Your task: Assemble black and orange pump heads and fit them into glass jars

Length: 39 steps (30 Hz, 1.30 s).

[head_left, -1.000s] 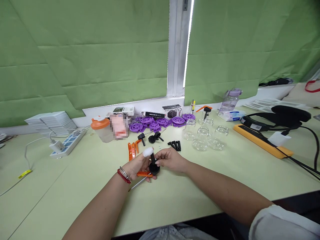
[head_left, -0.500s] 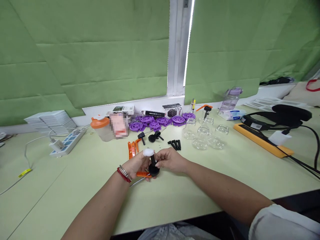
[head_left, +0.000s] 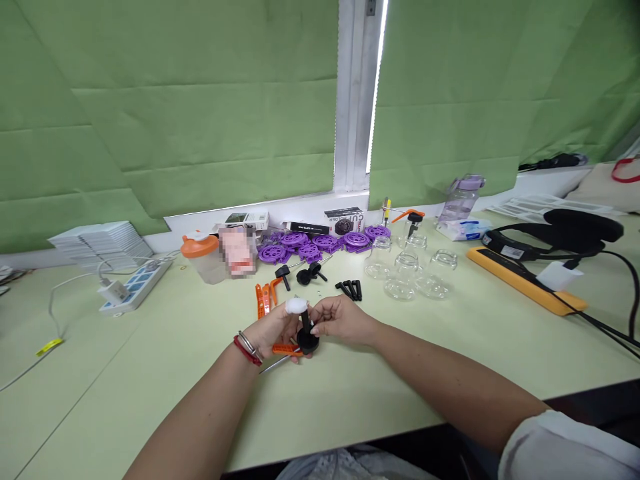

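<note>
Assembly step: left hand (head_left: pixel 273 331) and right hand (head_left: pixel 340 320) fingers clamp the black knob part (head_left: pixel 307 337); next, likely seat it with steady alignment.

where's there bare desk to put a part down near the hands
Bare desk lies left of the left hand, between it and the power strip, and along the near edge. More lies right of the right hand, below the glass jars. Crowded behind the hands: purple wheels, black pegs.

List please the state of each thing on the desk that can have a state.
left hand: closed on black part
right hand: pinching the part's stem
glass jars: open, lidless
shaker cup: orange lid on
water bottle: capped
power strip: charger plugged in
</note>
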Each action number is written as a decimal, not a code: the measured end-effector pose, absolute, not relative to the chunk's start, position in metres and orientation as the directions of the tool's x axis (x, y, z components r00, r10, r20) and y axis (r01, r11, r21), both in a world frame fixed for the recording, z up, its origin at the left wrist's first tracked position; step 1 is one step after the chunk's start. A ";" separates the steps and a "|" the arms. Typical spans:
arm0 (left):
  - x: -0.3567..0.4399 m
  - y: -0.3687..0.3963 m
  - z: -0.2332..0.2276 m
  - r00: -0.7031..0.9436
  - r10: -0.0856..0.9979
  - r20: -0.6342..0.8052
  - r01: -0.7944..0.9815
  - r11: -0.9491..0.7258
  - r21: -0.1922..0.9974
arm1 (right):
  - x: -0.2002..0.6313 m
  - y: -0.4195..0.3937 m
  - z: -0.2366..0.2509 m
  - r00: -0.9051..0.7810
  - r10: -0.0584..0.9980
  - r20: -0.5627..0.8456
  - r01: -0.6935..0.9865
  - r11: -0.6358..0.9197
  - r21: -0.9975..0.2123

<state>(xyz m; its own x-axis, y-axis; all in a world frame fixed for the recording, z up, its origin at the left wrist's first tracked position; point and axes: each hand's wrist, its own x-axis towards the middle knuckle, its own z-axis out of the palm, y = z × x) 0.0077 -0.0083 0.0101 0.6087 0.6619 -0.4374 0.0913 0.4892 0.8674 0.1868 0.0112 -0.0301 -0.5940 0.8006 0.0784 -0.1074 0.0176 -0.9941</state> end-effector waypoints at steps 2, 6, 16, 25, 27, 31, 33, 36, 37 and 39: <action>0.007 -0.008 0.009 0.611 0.662 -0.434 0.089 0.487 0.869 | 0.187 0.011 -0.029 -0.594 0.800 0.079 -0.110 0.017 -0.994; 0.007 -0.009 0.010 0.608 0.665 -0.433 0.093 0.482 0.871 | 0.186 0.010 -0.029 -0.588 0.805 0.072 -0.119 0.003 -0.993; 0.005 -0.007 0.006 0.610 0.661 -0.437 0.092 0.488 0.868 | 0.187 0.010 -0.025 -0.636 0.768 0.077 -0.127 -0.006 -0.992; 0.006 -0.008 0.009 0.611 0.664 -0.430 0.074 0.493 0.867 | 0.189 0.009 -0.022 -0.643 0.763 0.070 -0.137 -0.025 -0.990; 0.006 -0.008 0.009 0.612 0.659 -0.438 0.084 0.496 0.864 | 0.189 0.009 -0.023 -0.630 0.773 0.070 -0.144 -0.028 -0.989; 0.005 -0.007 0.008 0.621 0.651 -0.436 0.089 0.494 0.865 | 0.191 0.011 -0.025 -0.654 0.753 0.063 -0.125 -0.026 -0.992; 0.005 -0.006 0.006 0.625 0.646 -0.439 0.093 0.497 0.863 | 0.192 0.012 -0.025 -0.667 0.742 0.061 -0.106 -0.013 -0.994; 0.003 -0.004 0.003 0.633 0.645 -0.428 0.084 0.493 0.866 | 0.193 0.012 -0.024 -0.670 0.740 0.060 -0.094 -0.004 -0.996; 0.003 -0.004 0.003 0.636 0.647 -0.419 0.076 0.489 0.869 | 0.193 0.012 -0.024 -0.671 0.739 0.062 -0.093 0.000 -0.996; 0.003 -0.004 0.003 0.642 0.650 -0.407 0.066 0.482 0.874 | 0.193 0.012 -0.023 -0.677 0.733 0.065 -0.091 0.004 -0.996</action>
<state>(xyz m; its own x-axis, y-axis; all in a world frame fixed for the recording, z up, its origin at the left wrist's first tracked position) 0.0028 -0.0041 0.0026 0.6420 0.6496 -0.4072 0.0665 0.4819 0.8737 0.1929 0.0122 -0.0231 -0.6770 0.7331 0.0653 -0.0912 0.0045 -0.9958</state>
